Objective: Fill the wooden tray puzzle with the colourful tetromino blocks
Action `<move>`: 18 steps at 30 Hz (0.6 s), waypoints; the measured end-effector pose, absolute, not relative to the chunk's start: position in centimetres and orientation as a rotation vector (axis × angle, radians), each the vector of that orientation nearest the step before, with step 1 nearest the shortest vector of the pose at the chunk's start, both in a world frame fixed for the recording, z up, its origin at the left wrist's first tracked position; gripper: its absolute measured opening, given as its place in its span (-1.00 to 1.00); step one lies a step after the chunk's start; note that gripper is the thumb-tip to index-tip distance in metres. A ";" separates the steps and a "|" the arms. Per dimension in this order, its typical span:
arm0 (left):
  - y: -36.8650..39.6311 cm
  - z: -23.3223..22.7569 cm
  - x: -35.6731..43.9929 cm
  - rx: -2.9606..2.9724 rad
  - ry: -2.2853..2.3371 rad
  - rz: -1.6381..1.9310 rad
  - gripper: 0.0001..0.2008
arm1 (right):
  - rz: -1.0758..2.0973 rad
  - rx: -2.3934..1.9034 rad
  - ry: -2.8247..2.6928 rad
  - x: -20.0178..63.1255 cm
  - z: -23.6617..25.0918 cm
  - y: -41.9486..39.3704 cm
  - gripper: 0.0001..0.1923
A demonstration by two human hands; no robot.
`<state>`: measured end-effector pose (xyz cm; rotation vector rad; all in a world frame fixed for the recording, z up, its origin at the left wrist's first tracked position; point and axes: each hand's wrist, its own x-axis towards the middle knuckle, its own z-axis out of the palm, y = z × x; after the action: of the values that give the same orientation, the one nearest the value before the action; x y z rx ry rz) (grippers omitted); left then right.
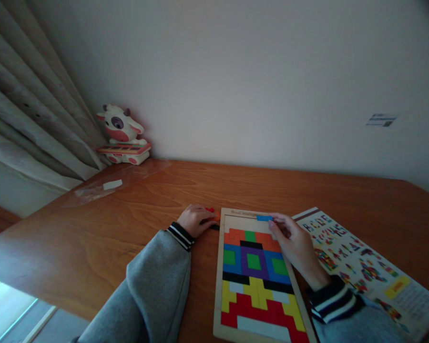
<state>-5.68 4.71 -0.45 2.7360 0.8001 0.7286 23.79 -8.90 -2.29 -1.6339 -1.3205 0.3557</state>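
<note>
A wooden puzzle tray (218, 286) lies on the desk, filled with flat coloured pieces apart from a bare strip near its top and pale gaps lower down. My right hand (293, 240) pinches a blue puzzle piece (263, 218) over the tray's top edge. Just left of the tray, the fingers of my left hand (197, 220) close on an orange puzzle piece (216, 216). A red piece (210, 209) and a black piece (215, 227) lie close by, partly hidden by those fingers.
A printed pattern sheet (372, 267) lies right of the tray, partly under my right forearm. At the desk's (157, 190) far left corner sits a toy cow with a keyboard (123, 136). Clear plastic (89, 193) lies before it, beside a curtain (32, 105). A wall stands behind.
</note>
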 end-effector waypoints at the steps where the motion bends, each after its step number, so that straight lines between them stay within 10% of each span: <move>1: 4.8 -0.6 -5.8 2.725 0.807 0.727 -0.78 | 0.358 -1.644 -1.312 23.8 -2.2 -8.9 -0.65; 18: 5.4 -0.6 -6.7 2.649 0.808 0.766 -0.76 | 0.264 -1.721 -1.308 24.5 -2.4 -8.8 -0.68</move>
<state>-6.68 5.37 -0.55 2.6490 0.8084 0.7664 24.49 -8.78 -2.38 -1.7210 -1.3076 0.2644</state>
